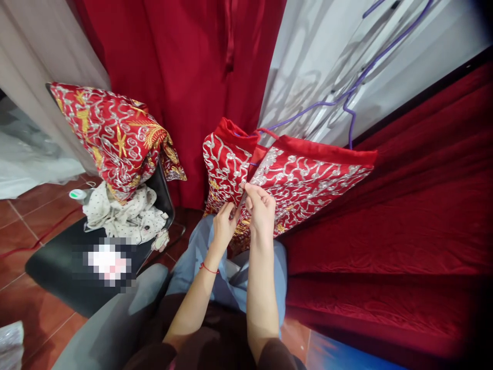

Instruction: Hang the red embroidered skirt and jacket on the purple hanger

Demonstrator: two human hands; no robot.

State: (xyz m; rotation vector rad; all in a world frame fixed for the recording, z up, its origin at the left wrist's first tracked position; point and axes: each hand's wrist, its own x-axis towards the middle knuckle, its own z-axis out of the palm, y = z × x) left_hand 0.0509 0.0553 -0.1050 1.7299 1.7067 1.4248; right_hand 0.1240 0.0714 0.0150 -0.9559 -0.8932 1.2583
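A red skirt (308, 180) with silver and gold embroidery and a plain red waistband hangs by its waist from a purple wire hanger (308, 108). It has an opening running down between its two halves. My right hand (262, 205) is closed in a pinch at this opening, just below the waistband. Lower down and to the left, my left hand (224, 224) has its fingers pressed together on the edge of the same opening. The small part between my right fingertips is too fine to make out.
On the left stands a black chair (57, 262) with a red embroidered garment (115, 133) draped over its backrest. A white dotted cloth bag (127, 210) and a blurred-out item lie on the seat. Dark red curtains (185, 77) hang behind and to the right.
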